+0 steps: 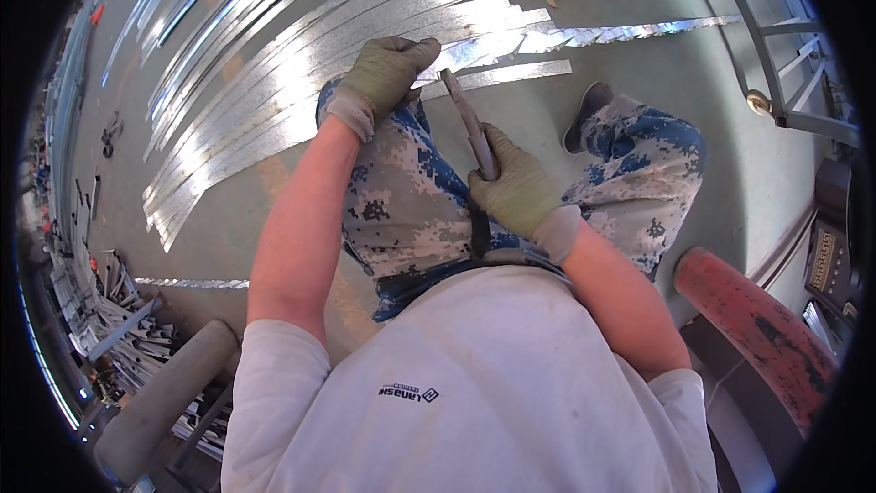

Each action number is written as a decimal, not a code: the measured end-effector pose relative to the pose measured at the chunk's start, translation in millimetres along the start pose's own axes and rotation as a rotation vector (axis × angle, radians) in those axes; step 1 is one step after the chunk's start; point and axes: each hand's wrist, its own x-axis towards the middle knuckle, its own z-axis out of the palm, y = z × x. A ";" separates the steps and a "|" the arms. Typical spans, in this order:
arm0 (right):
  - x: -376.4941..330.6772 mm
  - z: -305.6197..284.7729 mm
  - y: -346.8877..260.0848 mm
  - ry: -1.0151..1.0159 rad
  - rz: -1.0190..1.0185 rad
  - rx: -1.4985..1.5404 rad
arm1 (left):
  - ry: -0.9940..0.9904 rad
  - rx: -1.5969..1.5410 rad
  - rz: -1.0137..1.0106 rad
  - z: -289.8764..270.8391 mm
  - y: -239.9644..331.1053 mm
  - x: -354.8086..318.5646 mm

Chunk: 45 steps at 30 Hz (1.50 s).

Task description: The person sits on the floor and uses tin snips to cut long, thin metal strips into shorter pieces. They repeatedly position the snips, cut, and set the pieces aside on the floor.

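Gloved left hand (388,73) closes over the near ends of galvanised sheet-metal strips (301,82) fanned across the concrete floor (639,64). Gloved right hand (516,187) is clenched around the handles of tin snips (470,132), whose blades point toward the strips. Camouflage trousers (411,201) lie beneath; a red bar (757,329) stands to the right.

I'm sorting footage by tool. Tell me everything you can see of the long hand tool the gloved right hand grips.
The tool is long, slim and slightly curved, dull brown-grey like worn metal. The right hand wraps its middle; a darker handle end runs down toward the waist. Its upper tip reaches the strip of shiny sheet metal held by the left hand. It stands nearly upright in the picture, over the camouflage trousers. Whether it has two blades is unclear.
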 end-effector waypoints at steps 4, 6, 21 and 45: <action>-8.5 10.3 -20.3 0.106 0.044 -0.457 | -0.019 0.017 0.024 0.4 -7.9 5.9; -17.1 2.0 -46.9 0.086 0.141 -0.619 | -0.034 -0.004 -0.010 4.5 -10.7 13.2; 0.6 -33.4 -81.3 0.232 0.068 -1.101 | -0.115 0.022 -0.021 19.6 6.3 59.1; -17.4 -42.7 -7.8 -0.258 0.358 0.474 | -0.112 0.156 0.053 12.6 16.7 6.0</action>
